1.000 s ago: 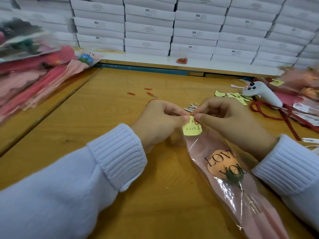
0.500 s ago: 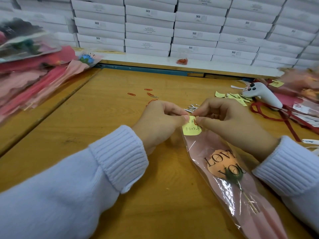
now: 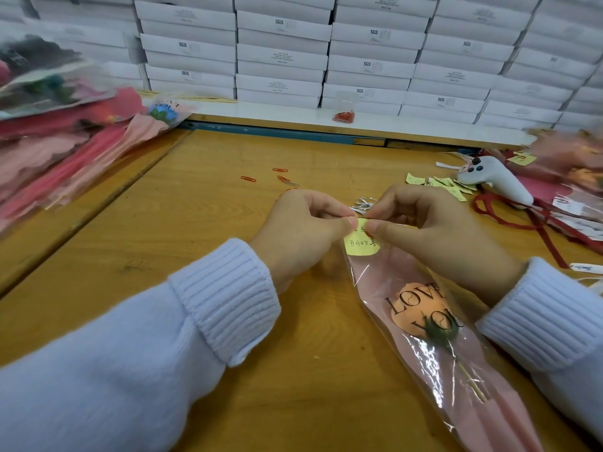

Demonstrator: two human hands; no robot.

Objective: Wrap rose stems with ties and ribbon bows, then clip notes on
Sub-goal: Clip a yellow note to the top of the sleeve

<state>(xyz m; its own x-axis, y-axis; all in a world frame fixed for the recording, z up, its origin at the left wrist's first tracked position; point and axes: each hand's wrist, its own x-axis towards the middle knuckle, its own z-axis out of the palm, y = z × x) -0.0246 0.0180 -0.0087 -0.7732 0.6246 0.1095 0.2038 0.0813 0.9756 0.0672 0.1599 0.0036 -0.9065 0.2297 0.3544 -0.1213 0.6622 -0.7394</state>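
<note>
Foreground: my left hand (image 3: 303, 230) and right hand (image 3: 434, 236) meet over the open mouth of a wrapped rose (image 3: 421, 324), which lies flat on the desk (image 3: 212, 230) and runs from the hands towards the lower right. Each hand pinches the top edge of a yellow note (image 3: 359, 247) between thumb and forefinger, the other fingers curled. The note sits against the upper lip of the wrap, and my fingertips cover its upper edge, so I cannot tell how it is fastened.

The wrap is a glossy clear film over matte pink paper, tapered, printed "LOVE YOU" across an orange bloom with a thin pale stem. The note is small, rounded at the corners and handwritten. My cuffs are ribbed white knit.

Surroundings: just behind the hands lies a bundle of silver ties (image 3: 362, 203). Loose red paper clips (image 3: 280, 170) lie further back on the varnished wood. To the right are cut yellow slips (image 3: 440, 184), a white controller (image 3: 496, 177) and dark red ribbon (image 3: 548, 230). A blurred heap of wrapped roses (image 3: 65, 148) fills the left. Stacked white boxes (image 3: 280, 53) wall the rear, with a small bag of red clips (image 3: 343, 116) on their ledge.
</note>
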